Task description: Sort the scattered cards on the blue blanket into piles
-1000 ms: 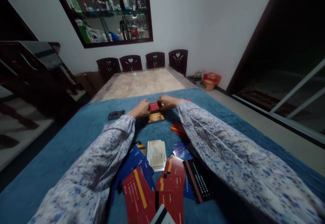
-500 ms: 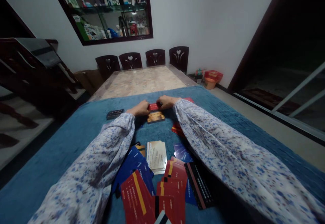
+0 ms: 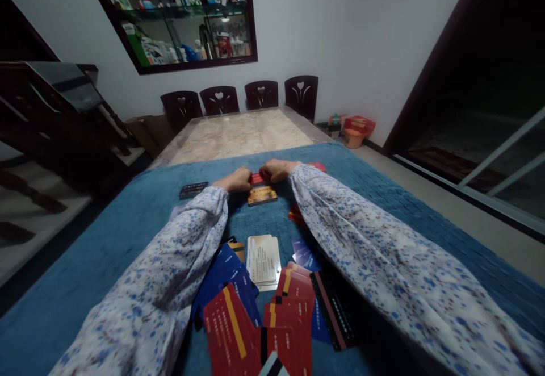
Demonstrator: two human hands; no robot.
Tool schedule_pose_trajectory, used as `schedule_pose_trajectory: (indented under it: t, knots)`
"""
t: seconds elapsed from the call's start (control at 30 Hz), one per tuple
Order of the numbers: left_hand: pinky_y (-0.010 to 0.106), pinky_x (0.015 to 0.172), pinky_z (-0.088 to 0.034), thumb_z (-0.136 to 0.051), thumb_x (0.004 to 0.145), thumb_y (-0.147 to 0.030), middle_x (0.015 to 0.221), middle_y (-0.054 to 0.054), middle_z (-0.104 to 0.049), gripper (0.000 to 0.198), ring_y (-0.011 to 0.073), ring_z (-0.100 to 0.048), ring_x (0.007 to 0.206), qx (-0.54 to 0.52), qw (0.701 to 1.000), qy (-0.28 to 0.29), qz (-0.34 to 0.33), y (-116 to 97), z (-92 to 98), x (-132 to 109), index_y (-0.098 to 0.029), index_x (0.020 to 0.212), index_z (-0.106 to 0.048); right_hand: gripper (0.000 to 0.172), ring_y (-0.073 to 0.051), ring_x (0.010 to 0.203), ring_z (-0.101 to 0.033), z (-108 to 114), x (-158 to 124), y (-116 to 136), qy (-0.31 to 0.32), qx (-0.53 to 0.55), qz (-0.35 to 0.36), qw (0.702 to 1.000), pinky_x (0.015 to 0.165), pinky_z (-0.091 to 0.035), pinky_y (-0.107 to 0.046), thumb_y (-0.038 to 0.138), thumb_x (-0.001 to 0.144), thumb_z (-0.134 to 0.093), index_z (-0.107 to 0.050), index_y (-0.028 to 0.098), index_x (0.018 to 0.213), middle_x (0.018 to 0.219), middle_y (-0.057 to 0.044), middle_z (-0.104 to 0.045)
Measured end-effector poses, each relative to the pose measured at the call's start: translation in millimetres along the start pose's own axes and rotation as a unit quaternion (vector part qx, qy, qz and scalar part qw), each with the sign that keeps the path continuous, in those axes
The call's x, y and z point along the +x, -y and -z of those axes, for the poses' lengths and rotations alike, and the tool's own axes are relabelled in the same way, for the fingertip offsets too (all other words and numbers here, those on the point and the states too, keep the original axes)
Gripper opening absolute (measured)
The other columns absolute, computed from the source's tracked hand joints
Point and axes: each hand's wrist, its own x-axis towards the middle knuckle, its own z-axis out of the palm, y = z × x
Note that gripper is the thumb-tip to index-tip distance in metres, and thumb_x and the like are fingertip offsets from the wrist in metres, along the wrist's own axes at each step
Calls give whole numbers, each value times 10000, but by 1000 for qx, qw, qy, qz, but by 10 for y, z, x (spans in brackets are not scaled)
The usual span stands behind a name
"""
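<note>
Both my arms reach forward over the blue cloth. My left hand (image 3: 239,179) is closed at the left end of some red cards (image 3: 258,179). At their right end my right hand (image 3: 273,170) grips them with curled fingers. Just in front of the red cards lies a stack of gold cards (image 3: 262,195). A stack of black cards (image 3: 193,189) rests left of my left hand. Nearer me are a pile of cream cards (image 3: 264,259), fanned blue cards (image 3: 230,276), overlapping red cards with stripes (image 3: 289,310) and a black striped card (image 3: 334,310). My sleeves hide some cards.
The blue cloth (image 3: 128,239) covers the near part of a long table with a patterned stone top (image 3: 247,134). Several dark chairs (image 3: 260,95) stand at its far end. An orange bucket (image 3: 353,137) sits on the floor at the right, and a railing stands at the left.
My right hand has shifted slightly left along the red cards, covering more of them. My left hand has barely moved, and the other cards lie as before.
</note>
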Motion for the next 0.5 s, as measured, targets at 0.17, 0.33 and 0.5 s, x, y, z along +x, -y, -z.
schedule_pose_trajectory:
  t: [0.17,0.33,0.5]
  knots:
    - [236,752,-551,-634,694,-142,957,71,-761,301,243,-719,939,-2,1000,0,2,50,-37,68,-167,977,-730,474,-240,1051,-724,27,28,49,17,0,-15,1000,744,-506,-231,119,738,-684,-743,179,1205,1171,-107,-766]
    - [234,719,-550,-638,669,-151,913,70,-755,280,240,-727,899,-14,1000,13,2,60,-57,97,-166,933,-728,470,-253,1068,-726,74,29,108,29,0,-38,999,773,-526,-240,141,736,-711,-752,159,1204,1174,-124,-766]
    - [250,730,-560,-647,647,-166,985,84,-748,359,248,-718,920,-21,1000,11,-3,48,-49,72,-159,998,-719,469,-272,1070,-728,98,7,143,34,3,-50,998,788,-541,-264,153,749,-717,-749,150,1217,1200,-142,-757]
